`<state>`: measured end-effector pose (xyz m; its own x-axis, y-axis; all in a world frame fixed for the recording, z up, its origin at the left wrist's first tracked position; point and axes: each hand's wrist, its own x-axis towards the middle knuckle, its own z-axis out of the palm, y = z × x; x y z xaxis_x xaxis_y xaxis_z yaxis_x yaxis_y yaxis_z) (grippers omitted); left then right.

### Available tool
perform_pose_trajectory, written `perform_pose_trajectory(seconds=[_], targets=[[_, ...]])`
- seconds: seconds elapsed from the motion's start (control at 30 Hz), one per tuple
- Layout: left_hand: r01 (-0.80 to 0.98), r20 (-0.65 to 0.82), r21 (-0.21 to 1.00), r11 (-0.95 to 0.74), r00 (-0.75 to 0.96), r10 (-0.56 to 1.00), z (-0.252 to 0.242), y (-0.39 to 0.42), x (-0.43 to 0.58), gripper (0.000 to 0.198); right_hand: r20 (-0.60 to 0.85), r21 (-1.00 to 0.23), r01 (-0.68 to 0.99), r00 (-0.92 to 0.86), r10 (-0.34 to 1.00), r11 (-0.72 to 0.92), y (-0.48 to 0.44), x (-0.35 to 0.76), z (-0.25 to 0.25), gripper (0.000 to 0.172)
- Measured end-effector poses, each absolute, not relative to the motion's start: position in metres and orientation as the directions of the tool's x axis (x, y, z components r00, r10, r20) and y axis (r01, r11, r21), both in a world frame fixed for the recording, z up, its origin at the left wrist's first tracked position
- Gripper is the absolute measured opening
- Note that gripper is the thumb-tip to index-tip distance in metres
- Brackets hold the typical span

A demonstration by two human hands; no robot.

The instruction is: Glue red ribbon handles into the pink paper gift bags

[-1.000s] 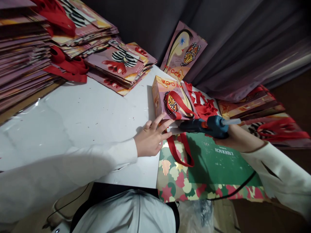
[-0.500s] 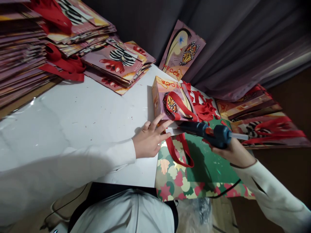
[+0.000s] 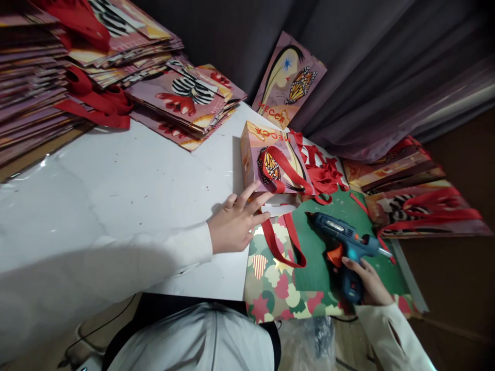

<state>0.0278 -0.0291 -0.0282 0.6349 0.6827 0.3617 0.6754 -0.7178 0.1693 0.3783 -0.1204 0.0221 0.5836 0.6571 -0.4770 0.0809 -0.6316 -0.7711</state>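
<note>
My left hand (image 3: 234,222) lies with its fingers spread at the near end of a paper bag (image 3: 270,159) printed with a butterfly and MECCA. Its fingertips touch the bag's edge and a white flap (image 3: 280,205). One red ribbon handle (image 3: 288,167) rests on top of the bag; another red ribbon loop (image 3: 296,242) hangs from the near end onto the patterned sheet. Over the green mat, my right hand (image 3: 367,281) has its fingers around the handle of a blue glue gun (image 3: 344,234) with an orange trigger. The gun's nozzle points left, apart from the bag.
Stacks of flat printed bags (image 3: 34,87) fill the left back, with more bags (image 3: 185,100) beside them. Another bag (image 3: 292,82) leans on the dark curtain (image 3: 371,67). Loose red ribbons (image 3: 325,172) lie behind the green mat (image 3: 320,268). Handled bags (image 3: 429,206) stand at right.
My right hand has brought the glue gun away from the bag's near end, toward me and lower over the green mat. My left hand has stayed on the bag.
</note>
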Motion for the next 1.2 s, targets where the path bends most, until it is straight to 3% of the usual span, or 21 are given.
perform_pose_trajectory(seconds=[0.07, 0.13, 0.23, 0.3, 0.37, 0.4, 0.43, 0.47, 0.53, 0.73, 1.2], targets=[[0.679, 0.348, 0.176, -0.713, 0.635, 0.690, -0.028, -0.029, 0.028, 0.057, -0.460, -0.730, 0.166, 0.598, 0.657, -0.663, -0.118, 0.381, 0.020, 0.052], [0.681, 0.345, 0.180, -0.709, 0.632, 0.694, -0.027, -0.030, 0.027, 0.058, -0.374, -0.640, 0.410, 0.574, 0.729, -0.651, -0.114, 0.386, 0.025, 0.048], [0.684, 0.355, 0.183, -0.706, 0.624, 0.696, -0.026, -0.030, 0.027, 0.059, -0.183, -0.301, 0.824, 0.444, 0.877, -0.480, -0.110, 0.390, 0.033, 0.047], [0.686, 0.362, 0.184, -0.704, 0.618, 0.698, -0.026, -0.030, 0.027, 0.058, 0.011, -0.075, 0.938, 0.341, 0.940, -0.339, -0.109, 0.379, 0.034, 0.050], [0.685, 0.366, 0.184, -0.705, 0.618, 0.696, -0.027, -0.030, 0.027, 0.057, 0.213, -0.003, 0.983, 0.179, 0.961, -0.182, -0.107, 0.352, 0.028, 0.052], [0.681, 0.369, 0.184, -0.708, 0.620, 0.692, -0.028, -0.030, 0.027, 0.057, 0.296, -0.026, 0.998, 0.064, 0.953, -0.059, -0.106, 0.335, 0.023, 0.051], [0.678, 0.375, 0.183, -0.712, 0.621, 0.688, -0.028, -0.029, 0.027, 0.057, 0.288, -0.071, 0.993, -0.067, 0.955, 0.091, -0.104, 0.318, 0.017, 0.049], [0.676, 0.382, 0.183, -0.714, 0.620, 0.685, -0.029, -0.029, 0.027, 0.057, 0.230, -0.104, 0.970, -0.192, 0.954, 0.221, -0.101, 0.301, 0.010, 0.047], [0.673, 0.406, 0.179, -0.718, 0.614, 0.677, -0.030, -0.029, 0.027, 0.058, 0.164, -0.116, 0.940, -0.301, 0.940, 0.321, -0.096, 0.274, -0.003, 0.049], [0.668, 0.423, 0.165, -0.726, 0.617, 0.663, -0.030, -0.029, 0.026, 0.059, 0.062, -0.085, 0.962, -0.256, 0.965, 0.261, -0.083, 0.258, -0.023, 0.052], [0.674, 0.414, 0.155, -0.722, 0.619, 0.667, -0.028, -0.034, 0.027, 0.060, 0.099, -0.050, 0.976, -0.208, 0.973, 0.214, -0.082, 0.248, -0.023, 0.049]])
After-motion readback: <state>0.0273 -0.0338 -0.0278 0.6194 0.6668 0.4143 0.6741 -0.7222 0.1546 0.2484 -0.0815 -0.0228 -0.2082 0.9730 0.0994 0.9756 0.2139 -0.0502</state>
